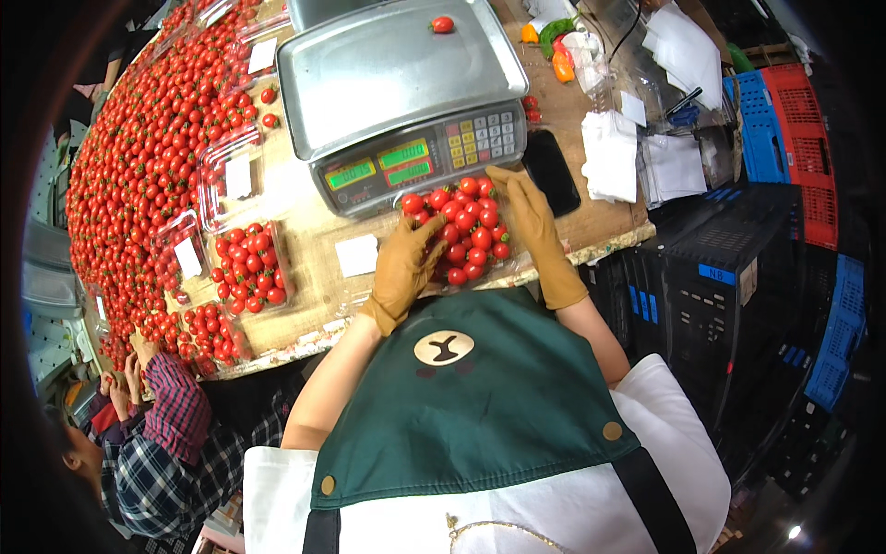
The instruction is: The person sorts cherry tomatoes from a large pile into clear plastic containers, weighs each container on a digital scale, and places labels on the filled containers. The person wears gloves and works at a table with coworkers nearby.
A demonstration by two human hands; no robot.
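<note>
A clear plastic punnet of cherry tomatoes (465, 223) lies at the table's front edge, just below a digital weighing scale (415, 149). My left hand (405, 266), in a tan glove, rests at the punnet's left side, its fingers bent over the tomatoes; whether they grip one is unclear. My right hand (533, 225), gloved alike, lies along the right side with its fingers extended. One cherry tomato (441, 25) sits on the scale's metal pan (401, 69). A white paper slip (357, 255) is left of my left hand.
A large heap of cherry tomatoes (145, 152) covers the left side, with filled punnets (250, 266) beside it. A black phone (552, 173) and white paper slips (609, 156) lie on the right. Black crates (713, 277) stand beyond the table. A co-worker (166, 457) is at lower left.
</note>
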